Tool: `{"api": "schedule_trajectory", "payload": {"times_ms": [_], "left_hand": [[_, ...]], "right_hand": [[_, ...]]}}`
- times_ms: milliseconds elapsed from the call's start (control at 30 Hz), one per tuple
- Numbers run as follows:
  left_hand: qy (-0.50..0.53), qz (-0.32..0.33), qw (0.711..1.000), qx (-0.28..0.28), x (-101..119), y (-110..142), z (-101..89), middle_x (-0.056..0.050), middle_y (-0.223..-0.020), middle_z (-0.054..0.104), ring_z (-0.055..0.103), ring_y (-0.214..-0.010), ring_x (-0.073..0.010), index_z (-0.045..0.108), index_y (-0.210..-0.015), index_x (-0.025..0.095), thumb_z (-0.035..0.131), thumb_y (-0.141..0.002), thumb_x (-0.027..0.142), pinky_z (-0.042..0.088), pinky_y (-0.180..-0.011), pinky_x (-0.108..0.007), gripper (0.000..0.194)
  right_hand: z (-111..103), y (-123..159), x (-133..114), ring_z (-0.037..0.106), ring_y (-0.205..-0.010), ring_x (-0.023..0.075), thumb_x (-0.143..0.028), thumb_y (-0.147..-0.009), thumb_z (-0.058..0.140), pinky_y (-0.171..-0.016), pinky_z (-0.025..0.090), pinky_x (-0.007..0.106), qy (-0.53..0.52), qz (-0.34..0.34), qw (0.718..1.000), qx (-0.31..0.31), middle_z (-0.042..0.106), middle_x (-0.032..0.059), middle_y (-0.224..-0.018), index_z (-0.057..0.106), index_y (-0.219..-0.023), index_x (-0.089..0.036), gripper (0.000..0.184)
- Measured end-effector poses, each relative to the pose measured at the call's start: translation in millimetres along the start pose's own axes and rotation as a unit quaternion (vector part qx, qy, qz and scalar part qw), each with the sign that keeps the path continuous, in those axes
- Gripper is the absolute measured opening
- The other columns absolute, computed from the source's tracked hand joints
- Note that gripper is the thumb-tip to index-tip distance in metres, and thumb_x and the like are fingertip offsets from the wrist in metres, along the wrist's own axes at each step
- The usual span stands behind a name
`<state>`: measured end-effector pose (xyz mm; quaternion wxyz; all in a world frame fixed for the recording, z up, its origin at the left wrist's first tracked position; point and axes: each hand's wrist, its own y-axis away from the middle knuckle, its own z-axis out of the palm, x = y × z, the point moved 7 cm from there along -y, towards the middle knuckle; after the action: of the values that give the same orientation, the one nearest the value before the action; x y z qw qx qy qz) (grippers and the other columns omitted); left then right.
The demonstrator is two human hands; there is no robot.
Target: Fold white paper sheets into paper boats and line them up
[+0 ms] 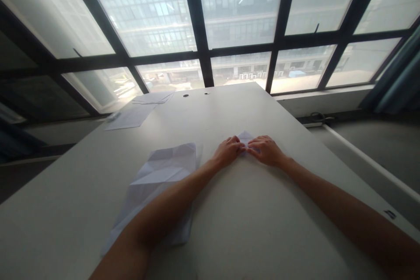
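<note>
A small folded piece of white paper [245, 137] lies on the white table [249, 218], mostly covered by my two hands. My left hand [227, 150] presses on its left side with the fingers curled together. My right hand [265, 148] presses on its right side, fingertips pinched on the paper's edge. The two hands almost touch over the paper. Only the paper's far corner shows.
A creased, partly folded white sheet [164, 170] lies left of my left forearm. More loose sheets [138, 111] sit at the table's far left corner. Two small dark round marks [186, 95] are near the far edge. Large windows stand behind the table.
</note>
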<state>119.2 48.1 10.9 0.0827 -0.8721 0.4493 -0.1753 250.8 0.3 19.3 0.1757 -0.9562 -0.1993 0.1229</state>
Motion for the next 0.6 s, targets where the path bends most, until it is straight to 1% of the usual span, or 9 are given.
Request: {"api": "schedule_trajectory", "payload": {"times_ms": [67, 133, 267, 367, 433, 533, 600], "left_hand": [[-0.003, -0.014, 1.000, 0.007, -3, -1, -1.4, -0.006, -0.109, 0.067, 0.064, -0.100, -0.0203, 0.069, -0.115, 0.026, 0.045, -0.101, 0.040, 0.050, -0.094, -0.034, 0.031], [-0.003, -0.039, 0.999, 0.023, -7, -2, -2.7, -0.006, -0.109, 0.069, 0.065, -0.099, -0.0207, 0.065, -0.118, 0.024, 0.042, -0.102, 0.036, 0.050, -0.092, -0.034, 0.030], [0.011, -0.085, 0.995, 0.053, -17, 1, -4.4, -0.005, -0.117, 0.068, 0.064, -0.102, -0.0202, 0.057, -0.127, 0.025, 0.040, -0.101, 0.023, 0.050, -0.091, -0.033, 0.031], [0.003, -0.108, 0.992, 0.062, -22, 4, -5.3, -0.004, -0.121, 0.064, 0.061, -0.108, -0.0206, 0.057, -0.128, 0.027, 0.044, -0.097, 0.016, 0.049, -0.094, -0.034, 0.036], [-0.020, -0.120, 0.990, 0.068, -25, 5, -6.3, -0.005, -0.124, 0.061, 0.058, -0.112, -0.0230, 0.061, -0.124, 0.028, 0.049, -0.093, 0.014, 0.048, -0.097, -0.039, 0.036], [-0.039, -0.111, 0.989, 0.093, -25, 4, -9.1, -0.005, -0.133, 0.057, 0.055, -0.119, -0.0249, 0.066, -0.117, 0.028, 0.050, -0.089, 0.010, 0.045, -0.102, -0.045, 0.037], [-0.022, -0.074, 0.992, 0.103, -19, 2, -8.6, -0.003, -0.135, 0.058, 0.054, -0.122, -0.0226, 0.069, -0.114, 0.027, 0.047, -0.089, 0.006, 0.043, -0.107, -0.043, 0.039]], "right_hand": [[2, -1, 4, 0.066, -0.098, 0.0217, -0.039, -0.099, 0.048, -0.095, 0.038, 0.033, 0.010, 0.013, 1.000, 0.003, 0.076, 0.0075, -0.102, 0.075, -0.100, -0.022, 0.032], [5, -1, 9, 0.066, -0.094, 0.0216, -0.033, -0.099, 0.047, -0.093, 0.039, 0.033, 0.015, 0.031, 0.999, 0.010, 0.076, 0.0075, -0.097, 0.075, -0.097, -0.021, 0.031], [6, 0, 20, 0.065, -0.096, 0.0220, -0.027, -0.098, 0.047, -0.094, 0.038, 0.034, 0.012, 0.075, 0.996, 0.037, 0.075, 0.0079, -0.102, 0.073, -0.108, -0.020, 0.029], [6, 2, 30, 0.063, -0.100, 0.0232, -0.027, -0.095, 0.051, -0.097, 0.036, 0.037, 0.024, 0.117, 0.992, 0.047, 0.074, 0.0088, -0.106, 0.071, -0.111, -0.020, 0.027], [6, 4, 35, 0.061, -0.103, 0.0244, -0.030, -0.094, 0.053, -0.096, 0.036, 0.038, 0.036, 0.143, 0.988, 0.054, 0.073, 0.0092, -0.107, 0.071, -0.108, -0.020, 0.025], [4, 6, 37, 0.058, -0.105, 0.0255, -0.032, -0.093, 0.055, -0.096, 0.036, 0.040, 0.048, 0.157, 0.984, 0.068, 0.070, 0.0091, -0.111, 0.072, -0.105, -0.021, 0.024], [3, 6, 36, 0.057, -0.105, 0.0256, -0.032, -0.093, 0.055, -0.096, 0.036, 0.040, 0.048, 0.154, 0.984, 0.072, 0.070, 0.0087, -0.112, 0.073, -0.100, -0.022, 0.022]]}}
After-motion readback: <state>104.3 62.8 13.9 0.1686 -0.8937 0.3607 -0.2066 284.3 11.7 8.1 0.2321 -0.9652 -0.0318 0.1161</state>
